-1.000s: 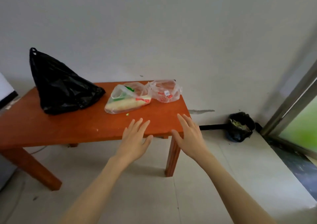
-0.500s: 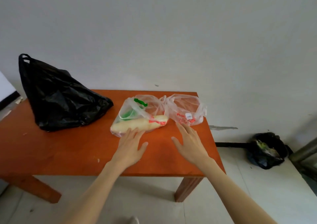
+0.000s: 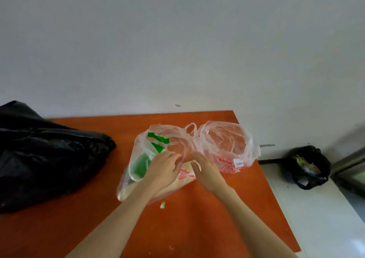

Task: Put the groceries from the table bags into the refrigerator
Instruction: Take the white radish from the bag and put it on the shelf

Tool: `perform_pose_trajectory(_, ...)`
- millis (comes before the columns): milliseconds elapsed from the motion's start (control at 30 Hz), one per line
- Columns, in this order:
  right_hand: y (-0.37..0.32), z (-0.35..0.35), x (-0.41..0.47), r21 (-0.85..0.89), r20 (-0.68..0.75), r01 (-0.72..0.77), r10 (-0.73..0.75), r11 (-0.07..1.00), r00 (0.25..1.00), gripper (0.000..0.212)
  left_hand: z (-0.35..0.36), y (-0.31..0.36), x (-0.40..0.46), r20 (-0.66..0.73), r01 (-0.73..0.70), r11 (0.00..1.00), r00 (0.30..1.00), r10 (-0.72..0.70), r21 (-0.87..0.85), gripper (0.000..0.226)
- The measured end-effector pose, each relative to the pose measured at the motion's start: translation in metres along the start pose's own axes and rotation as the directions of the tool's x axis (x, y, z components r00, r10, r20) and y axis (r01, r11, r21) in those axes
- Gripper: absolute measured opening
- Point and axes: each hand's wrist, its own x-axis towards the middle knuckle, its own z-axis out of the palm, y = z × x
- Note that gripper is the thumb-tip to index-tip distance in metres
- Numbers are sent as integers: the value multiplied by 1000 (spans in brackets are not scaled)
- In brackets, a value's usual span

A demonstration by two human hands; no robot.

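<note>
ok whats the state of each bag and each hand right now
clear plastic bag with green packet: lying on table, both hands on it
clear plastic bag with red print: lying beside it, untouched
black plastic bag: slumped, untouched
left hand: on bag
right hand: fingers straight

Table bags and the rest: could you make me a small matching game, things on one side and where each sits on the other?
Things:
1. black bag
2. clear bag with green inside
3. clear bag with red print
4. dark bin bag

Places:
A. on the floor by the wall
B. near the table's right edge
C. left part of the table
D. under both hands, left hand and right hand

Pairs: 1-C, 2-D, 3-B, 4-A
</note>
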Motion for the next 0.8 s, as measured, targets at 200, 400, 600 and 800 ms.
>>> perform_pose_trajectory(200,43,28,22,-1,183,-145,143,989,973,49,29,-17,41,138,-13,999,990,8,31,31)
perform_pose_trajectory(400,69,39,14,121,140,-223,206,967,968,52,55,-13,77,332,71,994,939,-94,80,34)
perform_pose_trajectory(600,77,41,23,386,130,-373,351,844,927,48,71,-14,97,520,71,982,840,-152,173,63)
perform_pose_trajectory(800,82,37,33,471,142,-424,408,774,902,41,70,-12,104,552,216,971,800,-234,100,74)
